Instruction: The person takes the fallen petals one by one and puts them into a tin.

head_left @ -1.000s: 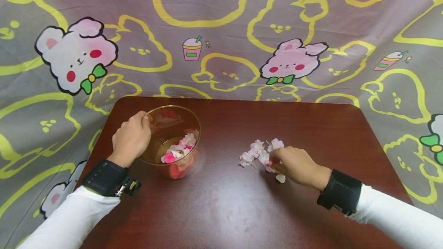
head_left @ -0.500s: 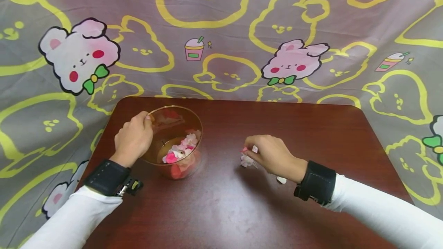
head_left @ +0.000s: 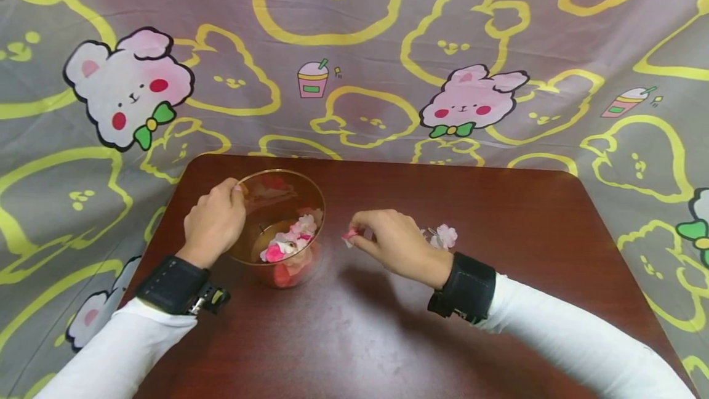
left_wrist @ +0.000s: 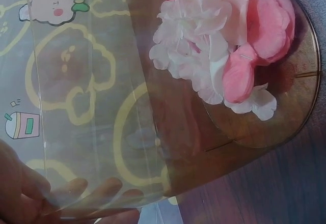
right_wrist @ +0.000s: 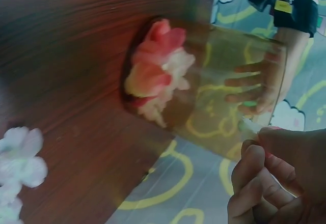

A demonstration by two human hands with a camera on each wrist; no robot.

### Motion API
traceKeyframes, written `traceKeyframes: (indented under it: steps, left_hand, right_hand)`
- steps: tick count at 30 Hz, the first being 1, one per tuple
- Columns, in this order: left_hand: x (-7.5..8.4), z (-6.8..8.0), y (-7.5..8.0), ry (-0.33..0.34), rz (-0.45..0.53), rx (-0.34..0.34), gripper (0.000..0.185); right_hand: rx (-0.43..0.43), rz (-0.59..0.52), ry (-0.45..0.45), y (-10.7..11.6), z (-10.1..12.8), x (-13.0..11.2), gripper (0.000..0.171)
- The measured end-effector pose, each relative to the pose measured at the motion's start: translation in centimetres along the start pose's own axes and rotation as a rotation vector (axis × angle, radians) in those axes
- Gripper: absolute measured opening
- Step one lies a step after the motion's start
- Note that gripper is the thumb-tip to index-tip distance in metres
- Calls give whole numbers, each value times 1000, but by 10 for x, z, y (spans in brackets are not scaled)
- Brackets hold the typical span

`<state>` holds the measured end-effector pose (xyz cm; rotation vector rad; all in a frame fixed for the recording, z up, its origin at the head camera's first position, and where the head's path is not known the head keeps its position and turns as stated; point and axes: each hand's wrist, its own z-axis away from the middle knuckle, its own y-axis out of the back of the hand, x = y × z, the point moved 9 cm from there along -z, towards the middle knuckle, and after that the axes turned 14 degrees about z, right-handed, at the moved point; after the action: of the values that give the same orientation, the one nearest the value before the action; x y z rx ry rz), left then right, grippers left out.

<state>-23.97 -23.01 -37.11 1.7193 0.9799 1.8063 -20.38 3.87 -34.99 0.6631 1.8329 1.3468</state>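
My left hand [head_left: 213, 223] grips the rim of a see-through amber container [head_left: 288, 193] standing at the table's left; in the left wrist view its fingers [left_wrist: 86, 196] show through the wall. Pink and white artificial flowers [left_wrist: 198, 35] lie at the bottom. To the right of the container, above the table, my right hand [head_left: 401, 245] pinches a small pink-and-white petal piece [head_left: 350, 236] between thumb and fingertips. Most of that piece is hidden by the fingers. Pale pink blossoms [head_left: 445, 236] lie on the table behind the right hand, partly covered by it.
The dark red-brown wooden table [head_left: 498, 196] has rounded back corners. A grey cloth [head_left: 365, 29] printed with yellow outlines and bunnies hangs behind it and at both sides. Each wrist wears a black band [head_left: 172, 285] over a white sleeve.
From the blossoms my right hand has moved left toward the container, carrying the petal piece. The white petal on the table is now hidden by that arm. My left hand keeps its hold.
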Motion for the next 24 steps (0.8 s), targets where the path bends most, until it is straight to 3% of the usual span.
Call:
traceKeyframes:
  steps: [14, 21, 24]
  left_hand:
    - [-2, 2, -1, 10, 8, -6, 45]
    - [-2, 3, -3, 5, 20, -17, 45]
    - [-2, 2, -2, 1, 18, -13, 45]
  right_hand:
    - [77, -13, 36, 8, -36, -46, 12]
    - [77, 30, 48, 5, -49, -59, 10]
    - [52, 55, 53, 3, -52, -60, 19]
